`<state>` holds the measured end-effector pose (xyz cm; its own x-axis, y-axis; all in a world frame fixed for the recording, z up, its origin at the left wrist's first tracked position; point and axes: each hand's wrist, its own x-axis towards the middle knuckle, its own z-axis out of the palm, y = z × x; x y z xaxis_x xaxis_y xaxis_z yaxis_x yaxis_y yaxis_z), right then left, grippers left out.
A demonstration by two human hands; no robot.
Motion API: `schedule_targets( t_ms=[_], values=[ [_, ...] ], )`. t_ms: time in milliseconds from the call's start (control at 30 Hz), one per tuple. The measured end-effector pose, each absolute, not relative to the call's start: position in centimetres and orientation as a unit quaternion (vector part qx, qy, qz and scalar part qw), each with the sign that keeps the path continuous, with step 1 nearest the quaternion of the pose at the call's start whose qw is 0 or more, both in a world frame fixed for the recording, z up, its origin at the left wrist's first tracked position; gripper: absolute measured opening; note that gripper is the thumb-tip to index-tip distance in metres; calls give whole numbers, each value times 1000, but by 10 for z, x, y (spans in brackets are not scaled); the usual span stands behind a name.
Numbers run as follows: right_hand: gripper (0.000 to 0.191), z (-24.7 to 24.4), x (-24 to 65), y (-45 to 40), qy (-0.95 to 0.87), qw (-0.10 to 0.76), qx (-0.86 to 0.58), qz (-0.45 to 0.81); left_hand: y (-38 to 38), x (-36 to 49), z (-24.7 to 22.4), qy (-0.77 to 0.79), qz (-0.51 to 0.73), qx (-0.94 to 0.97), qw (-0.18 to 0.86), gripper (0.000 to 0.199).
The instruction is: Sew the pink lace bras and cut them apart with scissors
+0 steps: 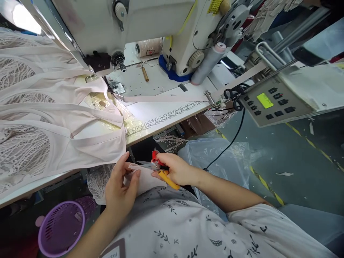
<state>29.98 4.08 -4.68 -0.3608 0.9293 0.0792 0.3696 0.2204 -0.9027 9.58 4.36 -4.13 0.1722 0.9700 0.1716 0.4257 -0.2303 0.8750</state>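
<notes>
My left hand [120,188] pinches the edge of a pale pink piece of fabric [146,181] over my lap. In my right hand [176,168] is a pair of scissors [168,179] with one yellow and one red handle. The blades point left and lie at the fabric's edge beside my left fingers; whether they cut into it I cannot tell. A lace part [99,181] hangs below the table edge, left of my left hand. On the table, pale pink garment pieces [86,145] with lace panels lie in overlapping rows.
Above the table stands a sewing machine [150,19], with a pink band [166,98] running to its needle area. A control box [276,102] is at right. Below are a purple basket [44,229] and a clear plastic bin [212,143].
</notes>
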Motion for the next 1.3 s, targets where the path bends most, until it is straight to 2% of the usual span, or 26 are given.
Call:
schedule_targets(
  t_ms=[100,233,367,433,600,800,900,1033,1133,1300],
  values=[
    [26,-41,311,41,-724,315,-459,406,45,97,-21,552,373,625,406,42],
    [27,-23,329,34,-710,341,-482,384,43,103,10,567,368,575,460,16],
    [23,-2,342,28,-696,410,-459,370,40,110,31,553,360,551,510,13],
    [25,2,344,29,-699,418,-461,353,40,110,31,542,346,554,528,13],
    [30,-9,342,35,-726,347,-476,356,42,99,7,512,314,580,550,10],
    [33,-20,338,43,-748,320,-445,374,43,80,-15,510,263,583,575,12],
    [27,-14,337,49,-763,287,-411,408,51,69,-21,464,196,646,574,8],
    [22,-3,331,57,-781,247,-360,447,65,75,-11,353,123,796,476,33],
    [24,1,324,62,-790,237,-341,451,72,97,3,302,151,855,395,19],
    [22,1,319,58,-767,259,-405,424,78,117,7,347,179,806,446,19]
  ],
)
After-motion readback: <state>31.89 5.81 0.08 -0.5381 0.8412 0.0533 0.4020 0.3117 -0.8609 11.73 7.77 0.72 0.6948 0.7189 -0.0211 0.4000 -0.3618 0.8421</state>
